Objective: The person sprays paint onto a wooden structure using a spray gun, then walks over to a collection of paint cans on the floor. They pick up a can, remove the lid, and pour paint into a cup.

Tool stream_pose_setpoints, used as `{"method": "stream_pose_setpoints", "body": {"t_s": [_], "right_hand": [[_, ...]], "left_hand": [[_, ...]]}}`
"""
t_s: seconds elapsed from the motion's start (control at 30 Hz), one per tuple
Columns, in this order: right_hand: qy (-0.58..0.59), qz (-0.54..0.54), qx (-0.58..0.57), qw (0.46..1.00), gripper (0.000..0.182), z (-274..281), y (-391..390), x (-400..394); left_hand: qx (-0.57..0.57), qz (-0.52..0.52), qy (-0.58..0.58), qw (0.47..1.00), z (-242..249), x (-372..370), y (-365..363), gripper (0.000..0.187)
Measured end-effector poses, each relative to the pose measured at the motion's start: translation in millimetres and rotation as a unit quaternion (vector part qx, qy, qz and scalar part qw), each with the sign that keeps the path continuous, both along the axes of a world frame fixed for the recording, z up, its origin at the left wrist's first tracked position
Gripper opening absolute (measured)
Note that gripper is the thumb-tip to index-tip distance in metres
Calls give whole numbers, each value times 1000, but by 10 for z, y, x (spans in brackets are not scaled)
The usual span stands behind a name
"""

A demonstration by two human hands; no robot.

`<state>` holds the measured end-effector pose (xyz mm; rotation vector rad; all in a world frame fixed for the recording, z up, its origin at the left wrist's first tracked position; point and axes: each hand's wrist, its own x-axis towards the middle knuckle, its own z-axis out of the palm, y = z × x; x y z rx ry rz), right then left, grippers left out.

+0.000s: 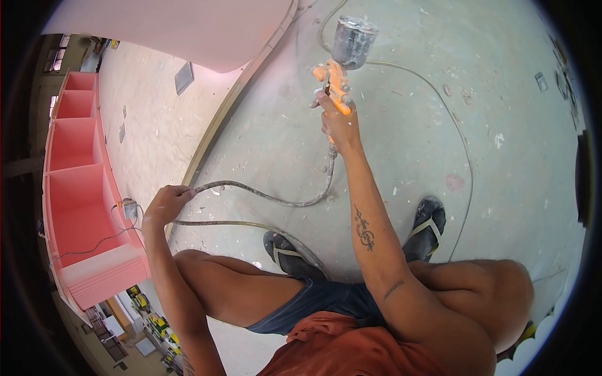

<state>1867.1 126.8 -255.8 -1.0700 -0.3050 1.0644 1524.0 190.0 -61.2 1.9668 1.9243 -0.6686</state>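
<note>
My right hand (342, 125) is wrapped round the handle of an orange spray gun (338, 84), held out in front of me. A paint-spattered metal cup (355, 44) is fixed to the gun's far end. From the handle's base a grey, paint-flecked air hose (276, 199) curves over to my left hand (166, 203), whose fingers are closed round it. Pink surfaces stand beyond the hands: a large curved panel (175, 25) at the top, with a wooden edge strip (219, 119) along its base.
A pink shelf unit (78, 188) with several compartments stands at the left. A small corded power tool (129, 208) is beside it. More hose (461, 119) loops over the dusty, paint-specked floor (401, 156) at the right. My feet in sandals (427, 229) are below.
</note>
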Motion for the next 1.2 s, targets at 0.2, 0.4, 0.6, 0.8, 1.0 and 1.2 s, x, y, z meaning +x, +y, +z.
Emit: {"method": "stream_pose_setpoints", "body": {"t_s": [0.2, 0.4, 0.6, 0.8, 1.0, 1.2], "right_hand": [[7, 1, -7, 1000, 21, 20, -20, 0], [-24, 11, -21, 999, 30, 12, -30, 15], [-11, -2, 2, 1000, 21, 27, -12, -10], [-13, -3, -2, 1000, 21, 16, -8, -15], [-6, 9, -5, 1000, 22, 0, -9, -12], [-39, 21, -39, 998, 31, 3, -12, 8]], "left_hand": [[-4, -2, -3, 1000, 13, 2, -20, 40], [-3, 2, -2, 1000, 46, 36, -50, 40], [14, -24, -23, 999, -29, -118, 0, 42], [14, -26, -25, 999, -43, -120, 17, 41], [4, -12, -12, 1000, 21, -6, -16, 41], [11, -25, -22, 999, -47, -146, 34, 43]]}}
